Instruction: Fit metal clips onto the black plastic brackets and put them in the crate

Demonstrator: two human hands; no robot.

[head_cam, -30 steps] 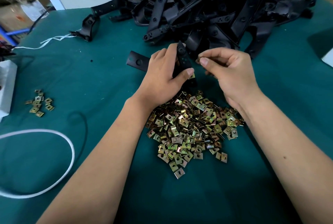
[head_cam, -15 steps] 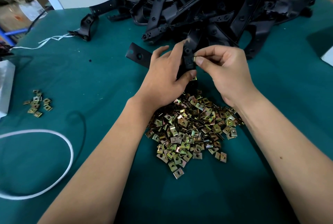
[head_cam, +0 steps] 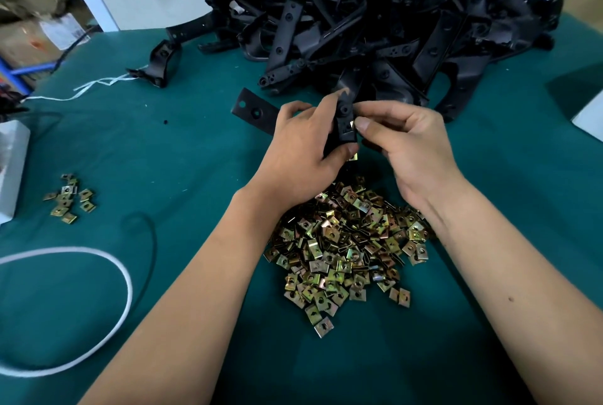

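Observation:
My left hand (head_cam: 301, 150) grips a black plastic bracket (head_cam: 344, 125) upright above the green table; its flat end with two holes sticks out to the left. My right hand (head_cam: 408, 147) pinches a small brass-coloured metal clip (head_cam: 352, 124) against the bracket's right edge with thumb and forefinger. Another clip shows under my left thumb at the bracket's lower end. A heap of loose metal clips (head_cam: 346, 251) lies just below both wrists. A big pile of black brackets (head_cam: 375, 32) fills the back of the table. No crate is in view.
A small group of clips (head_cam: 68, 199) lies at the left. A white cord loop (head_cam: 98, 306) curls at the lower left, and white string (head_cam: 98, 86) trails near a lone bracket (head_cam: 163, 62). A white object (head_cam: 9, 169) sits at the left edge, another at the right edge.
Both hands lifted the bracket a little higher and further from me. My right fingers brought the clip up against the bracket's edge.

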